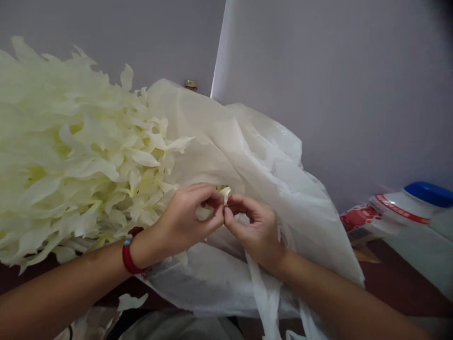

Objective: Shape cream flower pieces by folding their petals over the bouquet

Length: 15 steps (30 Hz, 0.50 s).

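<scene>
My left hand [193, 215] and my right hand [253, 226] meet fingertip to fingertip near the middle of the view. Both are closed in a pinch on a small cream-white petal [225, 192], whose curled tip sticks up between them. My fingers cover its lower part. A red cord bracelet is around my left wrist. Beside my left hand, a large heap of pale yellow-white artificial flowers [88, 165] fills the left side. Behind and below both hands spreads a big white plastic bag [276, 165], its handles hanging under my right wrist.
A white plastic jar with a blue lid [433, 193] and a red band stands at the right on the dark red tabletop [392, 278]. A loose petal [131, 302] lies at lower left. Grey walls close off the back, with a small gold-coloured object [190, 84] near the corner.
</scene>
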{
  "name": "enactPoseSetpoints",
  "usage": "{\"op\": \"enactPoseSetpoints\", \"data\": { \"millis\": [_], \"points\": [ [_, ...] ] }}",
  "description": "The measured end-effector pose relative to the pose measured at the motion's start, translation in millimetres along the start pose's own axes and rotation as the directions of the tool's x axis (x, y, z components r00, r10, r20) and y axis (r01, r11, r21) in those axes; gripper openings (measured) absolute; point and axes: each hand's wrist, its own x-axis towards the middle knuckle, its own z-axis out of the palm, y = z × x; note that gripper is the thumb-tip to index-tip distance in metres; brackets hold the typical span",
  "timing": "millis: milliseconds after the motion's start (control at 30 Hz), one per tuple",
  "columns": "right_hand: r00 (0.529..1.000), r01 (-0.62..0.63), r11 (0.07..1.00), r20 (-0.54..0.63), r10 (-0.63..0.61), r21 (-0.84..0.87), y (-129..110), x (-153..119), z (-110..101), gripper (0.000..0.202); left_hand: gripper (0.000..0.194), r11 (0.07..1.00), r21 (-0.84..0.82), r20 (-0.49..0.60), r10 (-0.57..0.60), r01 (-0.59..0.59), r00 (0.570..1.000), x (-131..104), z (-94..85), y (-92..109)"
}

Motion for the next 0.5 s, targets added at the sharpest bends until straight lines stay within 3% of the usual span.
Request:
{"op": "enactPoseSetpoints", "data": {
  "millis": [100, 333, 500],
  "points": [
    [0.997, -0.071, 0.997, 0.009, 0.070, 0.040, -1, 2, -1, 0.006, 0.011, 1.000, 0.006, 0.009, 0.003, -0.003, 1.000, 0, -0.8, 1],
    [0.965, -0.260, 0.956, 0.002, 0.262, 0.140, 8, 12, -5, 0.023, 0.012, 1.000, 0.005, 0.022, 0.027, -0.027, 0.999, 1, -4.4, 6],
    [0.943, -0.330, 0.924, 0.015, 0.334, 0.195, 11, 15, -6, 0.029, 0.014, 0.997, 0.041, -0.015, 0.067, -0.067, 0.998, -1, -3.8, 5]
  ]
}}
